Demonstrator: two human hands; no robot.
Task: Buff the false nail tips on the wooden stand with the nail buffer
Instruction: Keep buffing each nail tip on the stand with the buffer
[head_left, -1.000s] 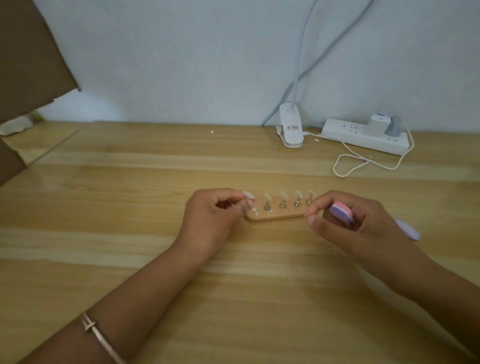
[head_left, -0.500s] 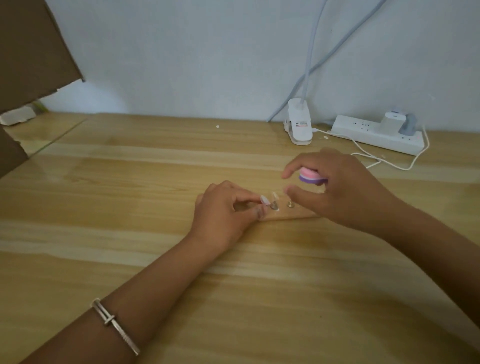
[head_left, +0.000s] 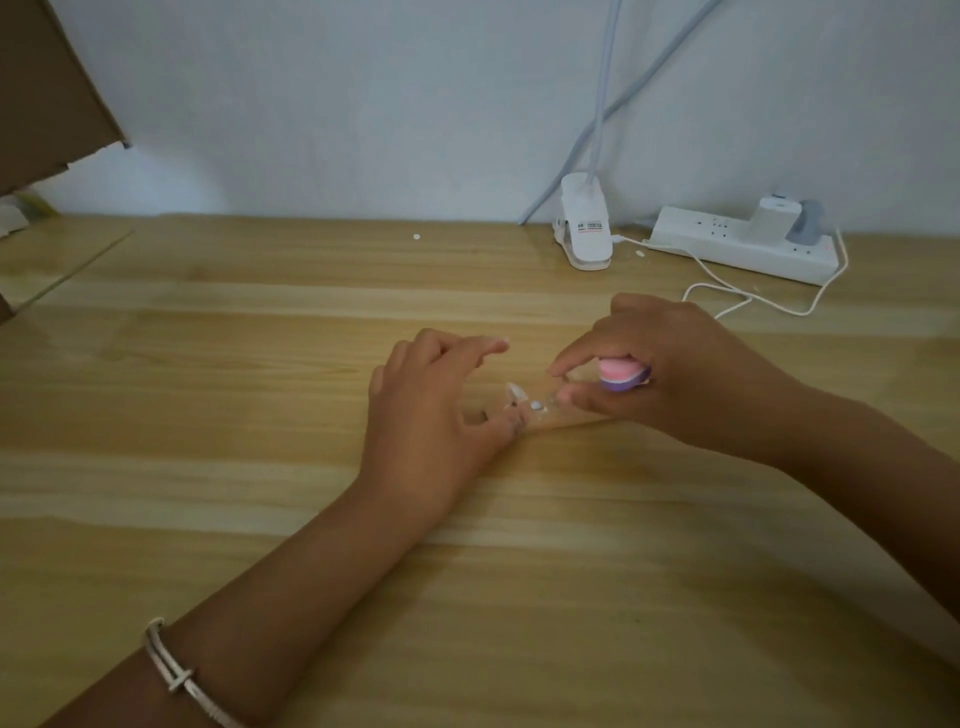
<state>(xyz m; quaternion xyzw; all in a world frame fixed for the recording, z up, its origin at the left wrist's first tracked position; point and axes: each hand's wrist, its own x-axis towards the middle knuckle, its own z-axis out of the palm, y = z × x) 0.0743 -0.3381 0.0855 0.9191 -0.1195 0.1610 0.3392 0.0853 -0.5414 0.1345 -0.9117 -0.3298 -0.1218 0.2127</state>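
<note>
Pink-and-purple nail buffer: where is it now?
Head view, right of centre: the pink-and-purple nail buffer is gripped in the right hand, beside the right end of the light wooden stand.

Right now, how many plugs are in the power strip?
2: a white adapter and a grey plug just right of it, both at the right end of the power strip. None seem hidden.

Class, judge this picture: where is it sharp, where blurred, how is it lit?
Head view: dim, flat light; pale sheen on the table at left; right hand, nail buffer and false nail tips smeared by blur; power strip behind reads sharper.
</note>
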